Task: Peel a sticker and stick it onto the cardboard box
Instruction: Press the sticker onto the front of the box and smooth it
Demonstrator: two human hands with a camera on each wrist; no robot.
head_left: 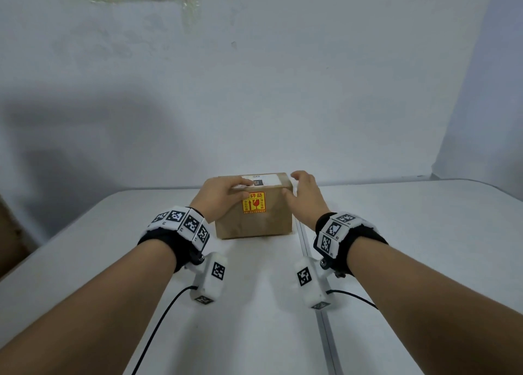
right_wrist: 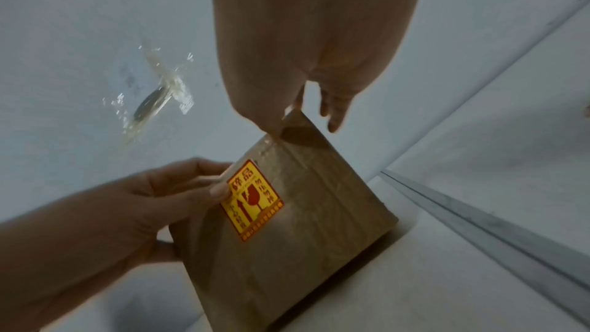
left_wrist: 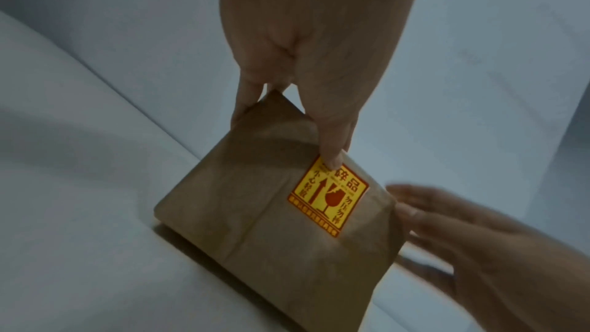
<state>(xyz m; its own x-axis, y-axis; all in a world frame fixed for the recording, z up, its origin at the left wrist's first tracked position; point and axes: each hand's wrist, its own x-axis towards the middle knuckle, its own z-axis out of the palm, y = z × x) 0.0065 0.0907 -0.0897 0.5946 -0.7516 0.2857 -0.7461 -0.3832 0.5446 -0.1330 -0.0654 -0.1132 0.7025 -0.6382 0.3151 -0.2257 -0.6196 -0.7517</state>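
Head view: hands [head_left: 226, 195] [head_left: 304, 196] flank stickered box [head_left: 263, 222].

Both arms reach forward, hands at the cardboard box [head_left: 254, 213]

Left grip [head_left: 223, 196] curls over its top left edge, thumb on the front; right grip [head_left: 304, 195] rests loosely spread at the right corner.

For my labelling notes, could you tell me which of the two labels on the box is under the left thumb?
The yellow sticker on the near face of the box: the left hand presses its thumb on that sticker's top corner. The white label lies on top.
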